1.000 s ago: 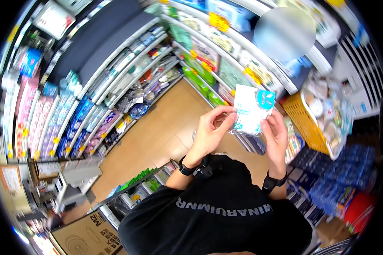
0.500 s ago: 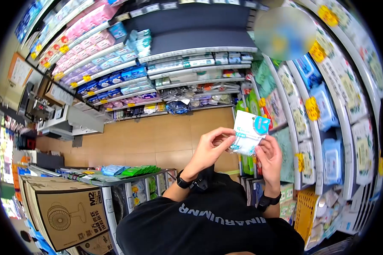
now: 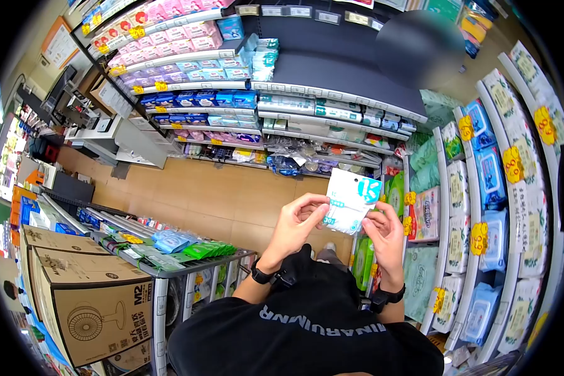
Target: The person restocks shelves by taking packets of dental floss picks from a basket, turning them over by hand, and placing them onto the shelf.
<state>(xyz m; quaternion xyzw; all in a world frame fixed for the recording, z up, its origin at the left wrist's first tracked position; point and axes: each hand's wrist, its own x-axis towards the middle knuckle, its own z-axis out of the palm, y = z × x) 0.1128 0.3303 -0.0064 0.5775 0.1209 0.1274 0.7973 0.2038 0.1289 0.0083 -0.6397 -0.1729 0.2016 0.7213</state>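
A small flat white-and-teal packet (image 3: 347, 210) with a hang hole at its top is held up in front of my chest, its printed face toward me. My left hand (image 3: 299, 220) pinches its left edge between thumb and fingers. At the lower right edge, my right hand (image 3: 387, 237) grips it with thumb and fingers. What the packet contains cannot be made out.
Ahead stands a shelf unit (image 3: 338, 88) with pink, blue and teal packs. Wet-wipe packs (image 3: 492, 178) and tissue packs line shelves at the right. A fan carton (image 3: 100, 313) and a low display (image 3: 175, 263) stand at the left. Tiled floor (image 3: 207, 191) lies between.
The view has swung left, so the shelves appear farther right. The packet has moved slightly left in view and tilted a little. Both hands keep hold of it.
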